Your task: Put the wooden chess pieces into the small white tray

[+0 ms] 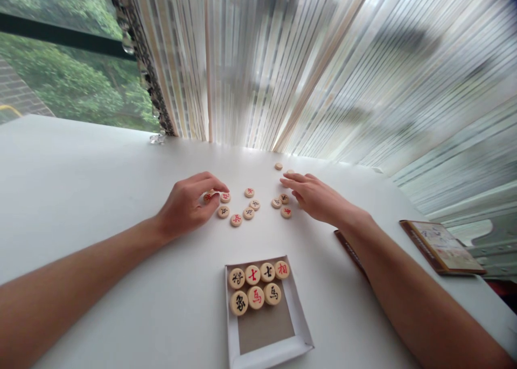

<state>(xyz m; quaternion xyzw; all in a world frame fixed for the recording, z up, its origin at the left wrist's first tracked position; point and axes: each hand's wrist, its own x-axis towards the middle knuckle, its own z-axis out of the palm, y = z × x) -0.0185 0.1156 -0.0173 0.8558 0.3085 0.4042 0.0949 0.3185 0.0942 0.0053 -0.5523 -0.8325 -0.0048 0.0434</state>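
My left hand (191,204) reaches over the white table with its thumb and index finger apart. Its index fingertip is at a xiangqi piece (225,197) with a red character, and another red-marked piece (207,197) shows between thumb and finger. To the right, my right hand (313,195) hovers with fingers stretched out, holding nothing; a pale piece (290,172) is partly hidden by its fingertips. Below them lie a red-marked piece (286,212) and a black-marked piece (276,202). Several more pieces, such as a red soldier (236,220), lie between the hands.
Nearest me, a shallow white box (299,326) holds several larger xiangqi pieces in two rows. A brown-edged case (442,248) lies at the right; another brown edge (350,251) shows under my right forearm. String curtains (246,78) hang along the table's far side.
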